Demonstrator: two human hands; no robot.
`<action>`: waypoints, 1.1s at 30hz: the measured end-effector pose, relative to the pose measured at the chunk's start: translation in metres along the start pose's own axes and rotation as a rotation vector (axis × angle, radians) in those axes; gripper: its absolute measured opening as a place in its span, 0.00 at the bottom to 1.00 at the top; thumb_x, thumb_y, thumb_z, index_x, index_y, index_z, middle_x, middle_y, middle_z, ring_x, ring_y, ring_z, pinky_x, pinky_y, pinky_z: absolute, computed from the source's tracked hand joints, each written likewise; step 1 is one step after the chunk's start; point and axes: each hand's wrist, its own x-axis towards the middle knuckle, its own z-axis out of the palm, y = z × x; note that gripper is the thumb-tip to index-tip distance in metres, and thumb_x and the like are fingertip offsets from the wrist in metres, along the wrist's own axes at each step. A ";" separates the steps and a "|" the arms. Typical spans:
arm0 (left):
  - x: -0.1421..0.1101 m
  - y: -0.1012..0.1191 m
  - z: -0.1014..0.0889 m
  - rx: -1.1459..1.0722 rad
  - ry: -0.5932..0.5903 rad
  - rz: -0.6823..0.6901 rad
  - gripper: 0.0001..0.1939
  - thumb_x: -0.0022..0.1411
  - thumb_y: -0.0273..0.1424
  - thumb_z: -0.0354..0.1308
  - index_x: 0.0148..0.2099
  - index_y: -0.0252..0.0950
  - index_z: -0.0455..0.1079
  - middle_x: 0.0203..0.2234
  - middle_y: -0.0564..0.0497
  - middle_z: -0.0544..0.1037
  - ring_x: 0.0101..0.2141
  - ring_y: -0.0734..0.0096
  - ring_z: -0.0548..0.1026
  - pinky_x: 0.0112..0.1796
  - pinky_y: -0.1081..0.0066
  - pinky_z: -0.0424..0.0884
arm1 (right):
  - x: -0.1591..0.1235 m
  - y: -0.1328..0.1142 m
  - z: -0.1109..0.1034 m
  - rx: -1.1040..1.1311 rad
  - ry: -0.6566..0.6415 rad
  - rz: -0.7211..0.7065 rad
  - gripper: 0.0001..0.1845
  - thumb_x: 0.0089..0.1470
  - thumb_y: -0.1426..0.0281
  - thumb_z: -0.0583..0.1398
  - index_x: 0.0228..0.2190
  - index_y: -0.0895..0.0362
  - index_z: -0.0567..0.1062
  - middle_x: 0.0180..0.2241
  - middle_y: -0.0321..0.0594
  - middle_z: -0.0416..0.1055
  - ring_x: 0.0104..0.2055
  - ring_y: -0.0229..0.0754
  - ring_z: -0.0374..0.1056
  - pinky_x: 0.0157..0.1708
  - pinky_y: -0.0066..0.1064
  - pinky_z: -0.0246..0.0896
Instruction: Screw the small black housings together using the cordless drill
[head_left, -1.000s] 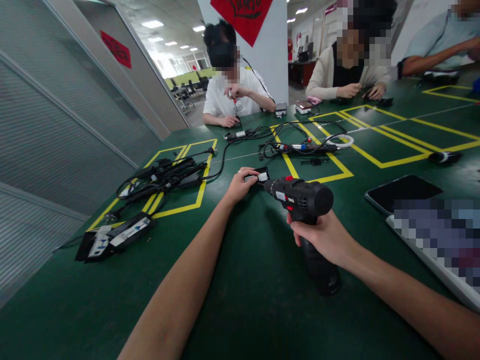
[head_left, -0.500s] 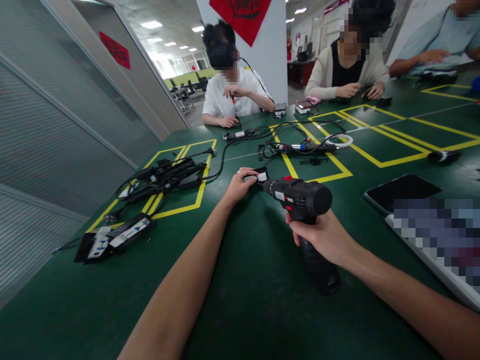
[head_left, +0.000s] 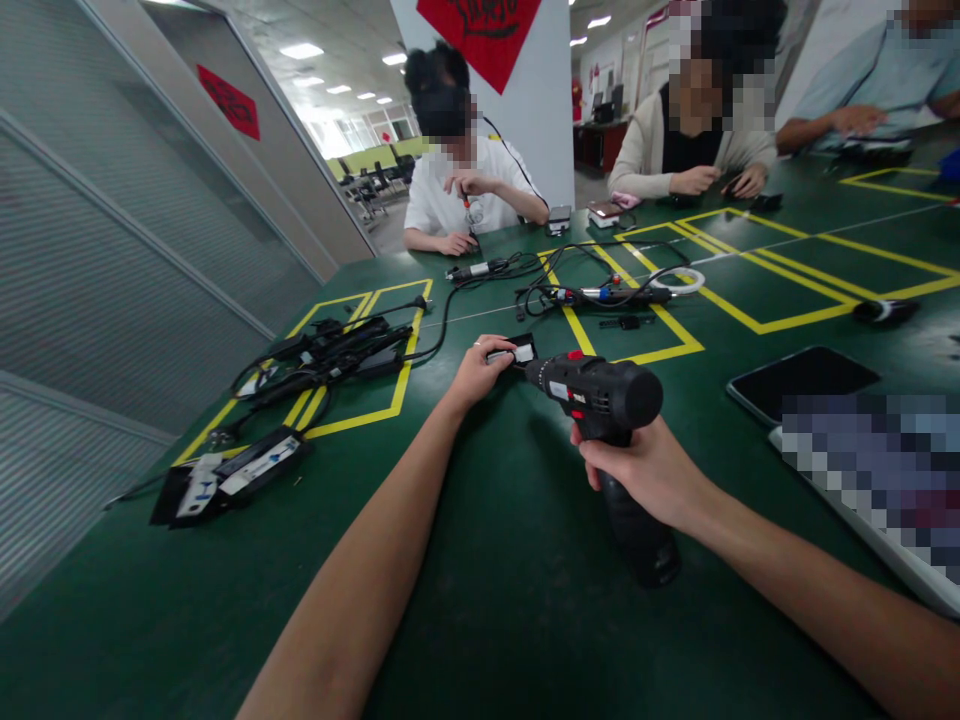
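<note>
My right hand (head_left: 637, 465) is wrapped around the grip of a black cordless drill (head_left: 600, 390) with red details. The drill points away from me and to the left. Its chuck end comes up to the edge of a small black case with a white label (head_left: 523, 352), which lies on the green table. Whether the bit touches the case cannot be made out. My left hand (head_left: 480, 370) is closed on the left side of that case, its fingers over the top and pressing it against the table.
Black cables and adapters (head_left: 330, 360) lie in a heap on the left, with labelled black pieces (head_left: 225, 478) nearer me. A pen-shaped electric screwdriver (head_left: 607, 296) lies beyond my hands. On the right are a phone (head_left: 802, 383) and a blurred-out tablet-like device (head_left: 810, 480). Several co-workers sit opposite.
</note>
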 end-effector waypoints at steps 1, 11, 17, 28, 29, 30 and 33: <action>0.000 0.000 0.000 0.000 0.001 0.002 0.12 0.59 0.35 0.54 0.42 0.37 0.73 0.44 0.46 0.72 0.51 0.63 0.68 0.55 0.60 0.62 | 0.000 0.000 0.000 -0.001 -0.001 0.003 0.05 0.47 0.75 0.58 0.31 0.58 0.70 0.26 0.35 0.68 0.23 0.35 0.65 0.25 0.31 0.60; 0.000 -0.001 0.000 0.016 -0.010 0.012 0.12 0.60 0.35 0.54 0.43 0.37 0.73 0.45 0.46 0.72 0.51 0.63 0.68 0.55 0.59 0.62 | 0.000 -0.005 0.001 -0.042 -0.003 0.032 0.04 0.48 0.75 0.58 0.31 0.58 0.70 0.23 0.34 0.67 0.23 0.37 0.65 0.24 0.31 0.60; -0.001 0.000 0.000 0.013 -0.004 0.019 0.12 0.60 0.36 0.54 0.43 0.37 0.73 0.45 0.46 0.72 0.51 0.63 0.68 0.55 0.60 0.62 | 0.000 -0.003 0.001 -0.036 0.007 0.017 0.04 0.47 0.75 0.58 0.30 0.58 0.70 0.22 0.33 0.67 0.22 0.36 0.65 0.24 0.31 0.60; -0.002 0.004 0.000 0.004 0.004 0.010 0.12 0.58 0.35 0.56 0.43 0.37 0.73 0.45 0.46 0.72 0.51 0.63 0.68 0.55 0.60 0.62 | 0.000 -0.004 0.000 -0.056 0.013 0.029 0.04 0.47 0.75 0.58 0.29 0.58 0.70 0.21 0.33 0.66 0.22 0.36 0.65 0.23 0.29 0.58; -0.003 0.004 0.000 0.003 0.005 0.010 0.12 0.58 0.34 0.56 0.43 0.37 0.73 0.45 0.46 0.72 0.50 0.63 0.68 0.55 0.60 0.62 | 0.000 -0.004 0.000 -0.055 0.013 0.028 0.03 0.48 0.75 0.58 0.30 0.58 0.70 0.21 0.33 0.66 0.22 0.36 0.65 0.23 0.29 0.58; -0.003 0.004 0.000 0.002 0.006 0.010 0.11 0.57 0.34 0.56 0.43 0.37 0.73 0.45 0.46 0.72 0.50 0.63 0.68 0.54 0.61 0.62 | 0.000 -0.003 0.000 -0.050 0.011 0.027 0.04 0.48 0.75 0.58 0.30 0.58 0.71 0.21 0.33 0.66 0.22 0.36 0.65 0.24 0.30 0.58; -0.003 0.004 0.001 0.000 0.011 0.009 0.11 0.56 0.32 0.57 0.42 0.37 0.73 0.45 0.47 0.71 0.50 0.63 0.68 0.54 0.60 0.62 | -0.002 -0.002 0.002 -0.031 0.010 0.013 0.07 0.49 0.73 0.58 0.34 0.58 0.71 0.25 0.35 0.68 0.23 0.36 0.66 0.25 0.30 0.60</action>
